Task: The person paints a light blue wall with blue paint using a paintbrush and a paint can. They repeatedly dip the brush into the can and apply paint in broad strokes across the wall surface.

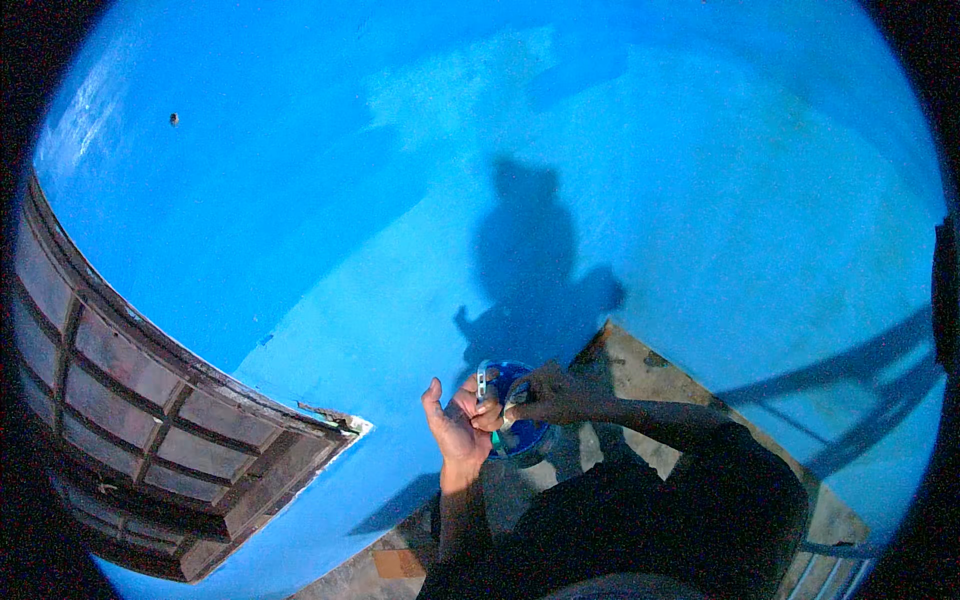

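A bucket of blue paint (517, 444) is in front of me, low against the wall. My left hand (459, 429) is at its left side, palm up and thumb apart, with the other fingers curled at the bucket's white handle (481, 379). Over the bucket's opening, my right hand (551, 394) grips a pale-handled tool (514, 403). The tool's working end is hidden by the hands and the bucket. Blue paint of a darker shade covers the upper left of the wall (315, 180), beside a lighter blue area.
A barred window (142, 405) with a worn frame juts along the left. Bare concrete floor (652, 367) meets the wall below, with a brown flat piece (397, 564) on it. At lower right stand metal rails (832, 574). A small hole (174, 118) marks the wall.
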Demonstrator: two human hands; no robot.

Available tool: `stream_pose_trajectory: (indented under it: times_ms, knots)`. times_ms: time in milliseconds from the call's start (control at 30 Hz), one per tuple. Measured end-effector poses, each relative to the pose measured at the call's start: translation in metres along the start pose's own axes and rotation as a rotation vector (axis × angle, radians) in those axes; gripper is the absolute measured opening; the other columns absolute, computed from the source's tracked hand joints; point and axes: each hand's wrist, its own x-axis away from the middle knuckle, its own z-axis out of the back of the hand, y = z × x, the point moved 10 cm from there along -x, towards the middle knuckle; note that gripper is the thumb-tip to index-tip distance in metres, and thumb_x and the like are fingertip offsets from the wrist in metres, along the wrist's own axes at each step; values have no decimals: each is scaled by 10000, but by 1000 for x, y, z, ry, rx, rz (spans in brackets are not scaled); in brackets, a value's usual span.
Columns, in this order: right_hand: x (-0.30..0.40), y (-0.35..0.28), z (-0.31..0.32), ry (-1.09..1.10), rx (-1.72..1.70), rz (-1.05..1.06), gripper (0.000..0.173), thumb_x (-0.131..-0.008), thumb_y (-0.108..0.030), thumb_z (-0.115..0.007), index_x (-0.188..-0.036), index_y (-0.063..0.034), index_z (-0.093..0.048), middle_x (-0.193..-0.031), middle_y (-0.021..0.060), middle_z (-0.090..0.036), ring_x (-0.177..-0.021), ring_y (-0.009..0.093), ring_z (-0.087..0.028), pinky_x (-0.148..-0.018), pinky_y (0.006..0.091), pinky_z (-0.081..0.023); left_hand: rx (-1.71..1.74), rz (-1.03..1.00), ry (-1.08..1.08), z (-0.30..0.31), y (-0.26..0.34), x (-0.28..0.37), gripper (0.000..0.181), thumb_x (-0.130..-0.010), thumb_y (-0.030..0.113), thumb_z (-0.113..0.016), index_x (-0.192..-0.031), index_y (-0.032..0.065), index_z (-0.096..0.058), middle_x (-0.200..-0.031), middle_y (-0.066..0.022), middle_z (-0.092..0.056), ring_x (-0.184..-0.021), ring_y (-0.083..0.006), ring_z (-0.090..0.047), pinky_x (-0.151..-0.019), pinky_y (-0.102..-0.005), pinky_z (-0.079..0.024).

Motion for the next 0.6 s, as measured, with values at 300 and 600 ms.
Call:
stream_pose_trajectory:
  times_ms: [300, 600]
  knots:
    - [-9, 2, 12, 226, 291, 355, 216, -825, -212, -664, -981, -62, -666, -836, 140, -683, -654, 254, -658, -563, 346, -505, 21, -54, 95, 0, 2, 5, 808, -845, 689, -304, -1109, -39, -537, -575, 30, -359, -447, -72, -240, -434, -235, -184]
    - [11, 34, 19, 79, -299, 124, 218, -784, -105, -697, -993, -50, -669, -807, 83, -680, -652, 122, -632, -572, 301, -490, 38, -133, 223, 5, -2, 7, 789, -851, 685, -325, -1098, -27, -560, -593, 44, -323, -466, -71, -225, -440, -239, -179]
